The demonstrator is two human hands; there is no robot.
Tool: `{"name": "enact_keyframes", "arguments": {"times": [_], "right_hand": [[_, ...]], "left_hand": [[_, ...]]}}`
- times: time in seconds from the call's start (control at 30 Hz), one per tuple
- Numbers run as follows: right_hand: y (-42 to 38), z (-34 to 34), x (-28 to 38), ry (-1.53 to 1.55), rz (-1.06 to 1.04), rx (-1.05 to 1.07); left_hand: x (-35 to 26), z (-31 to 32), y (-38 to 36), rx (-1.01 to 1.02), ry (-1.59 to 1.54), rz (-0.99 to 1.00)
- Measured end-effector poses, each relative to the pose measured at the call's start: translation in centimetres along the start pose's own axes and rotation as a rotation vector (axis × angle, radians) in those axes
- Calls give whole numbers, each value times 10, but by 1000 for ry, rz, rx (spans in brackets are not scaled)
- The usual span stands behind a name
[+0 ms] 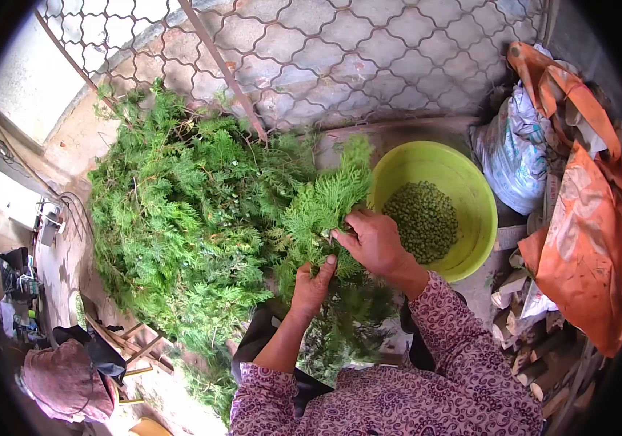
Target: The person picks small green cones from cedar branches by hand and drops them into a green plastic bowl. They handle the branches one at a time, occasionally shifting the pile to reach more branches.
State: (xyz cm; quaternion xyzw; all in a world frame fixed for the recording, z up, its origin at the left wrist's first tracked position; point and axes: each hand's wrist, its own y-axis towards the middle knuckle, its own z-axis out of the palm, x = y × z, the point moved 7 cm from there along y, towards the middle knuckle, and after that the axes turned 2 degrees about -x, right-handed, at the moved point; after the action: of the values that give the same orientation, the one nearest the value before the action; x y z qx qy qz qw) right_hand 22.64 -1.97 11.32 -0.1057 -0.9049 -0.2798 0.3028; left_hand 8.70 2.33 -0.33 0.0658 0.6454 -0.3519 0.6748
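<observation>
A leafy evergreen branch [329,203] with flat, feathery sprays is held up in front of me. My left hand [312,285] is closed around its lower part, thumb pointing up. Just above and to the right, my right hand [375,241] pinches the same branch near its stem; what lies exactly between the fingertips is hidden. Beside my right hand stands a yellow-green basin [474,192], with many small green cones [423,221] heaped at its bottom. To the left rises a large pile of cut evergreen branches [180,211].
A wire mesh panel [369,58] runs along the back. At right are a white woven sack [518,149], an orange sheet [580,240] and stacked firewood [543,370]. A wooden stool [143,345] and a person in a dark reddish top [67,381] are at lower left.
</observation>
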Motion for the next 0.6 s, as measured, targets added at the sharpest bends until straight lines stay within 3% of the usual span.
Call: {"name": "enact_keyframes", "arguments": {"times": [0.13,0.2,0.23,0.3,0.4,0.47,0.57,0.6], "right_hand": [[2,4,-11,20,55,135],[-8,19,-17,642,485,454],[-7,11,-17,641,484,456],[-19,9,-8,1171,628,664],[-15,4,-1,1416,501,582],[-16,8,1,1376,539,533],[-10,18,6,1189,422,507],[-10,26,7,1190,421,508]], "left_hand": [[-6,2,-2,-6,-30,104],[0,-3,4,-21,-16,163],[4,-5,8,-22,-18,164],[6,-16,14,-132,47,245],[5,-26,21,-203,-18,274],[10,-24,20,-240,-66,242],[20,-24,27,-202,-71,290],[15,-22,26,-220,76,388]]}}
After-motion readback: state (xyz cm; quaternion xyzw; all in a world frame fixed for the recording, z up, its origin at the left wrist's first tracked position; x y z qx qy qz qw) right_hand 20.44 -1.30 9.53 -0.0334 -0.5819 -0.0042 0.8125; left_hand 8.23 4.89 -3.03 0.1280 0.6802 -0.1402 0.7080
